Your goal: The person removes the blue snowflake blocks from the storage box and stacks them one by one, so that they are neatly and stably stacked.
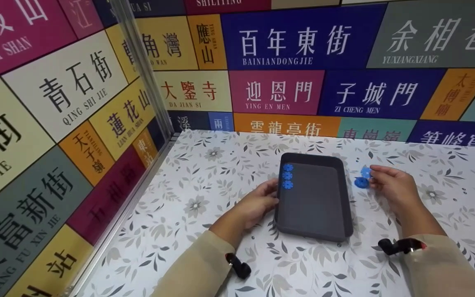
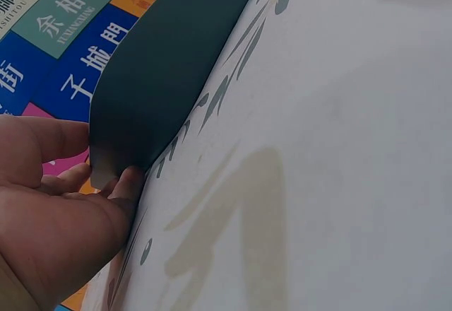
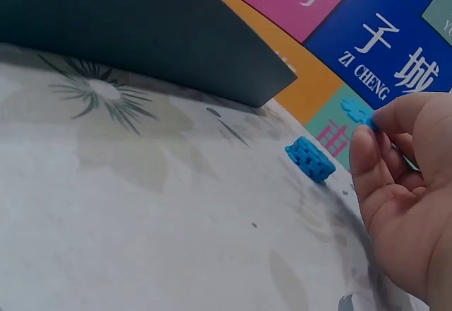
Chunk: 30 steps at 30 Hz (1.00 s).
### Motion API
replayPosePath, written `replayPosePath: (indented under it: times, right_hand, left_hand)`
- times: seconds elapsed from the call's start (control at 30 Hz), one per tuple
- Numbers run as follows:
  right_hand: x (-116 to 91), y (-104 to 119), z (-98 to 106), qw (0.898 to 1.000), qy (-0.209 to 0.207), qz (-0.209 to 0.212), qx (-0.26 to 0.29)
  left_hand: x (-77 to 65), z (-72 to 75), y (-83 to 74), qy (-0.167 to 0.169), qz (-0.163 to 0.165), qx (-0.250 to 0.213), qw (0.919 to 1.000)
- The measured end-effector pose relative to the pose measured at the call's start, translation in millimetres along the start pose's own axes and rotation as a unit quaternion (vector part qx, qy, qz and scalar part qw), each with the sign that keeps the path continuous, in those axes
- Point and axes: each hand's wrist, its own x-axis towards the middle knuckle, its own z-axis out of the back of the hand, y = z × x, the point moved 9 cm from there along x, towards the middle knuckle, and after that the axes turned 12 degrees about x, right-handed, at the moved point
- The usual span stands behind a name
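Head view: your left hand (image 1: 258,205) rests, fingers parted, against the dark-grey rectangular tray (image 1: 316,208); at the tray's right, your right hand (image 1: 397,188) pinches a blue flower-shaped plastic-looking piece (image 1: 365,172). The step appears to be pickup; the next move likely calls for lifting over the tray wall.

A person wore plain beige long sleeves, the left sleeve (image 1: 198,268) and right sleeve (image 1: 443,266) each ending well behind the bare fingers of the left hand (image 1: 258,206) and right hand (image 1: 396,187). Farther back than the knuckles, a small black device sat at each cuff. The left device (image 1: 241,269) and right device (image 1: 391,247) both had a stubby, rounded body jutting out on the arm's inner side, behind the fingers. A glossy dark section and a small red accent (image 1: 424,246) marked the right one, at the end away from its rounded knob.
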Motion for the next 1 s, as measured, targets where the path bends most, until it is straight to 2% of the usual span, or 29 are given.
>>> replayPosePath:
  times: [0.17,0.4,0.63,1.0]
  right_hand:
    - [2,-4,3,0.997,-0.014,-0.006,-0.077]
    - [5,-10,4,0.981,-0.025,-0.004,-0.191]
    - [3,-11,5,0.971,-0.036,-0.005,-0.237]
    - [4,-12,4,0.965,-0.036,0.0,-0.259]
  left_hand:
    - [1.2,-0.8,-0.5,0.001,-0.005,-0.004,1.0]
    - [0.1,0.0,-0.4,-0.003,0.0,-0.004,1.0]
    - [-1.2,0.0,-1.8,-0.001,0.001,-0.003,1.0]
    - [-1.8,-0.6,-2.7,0.002,-0.001,0.005,1.0]
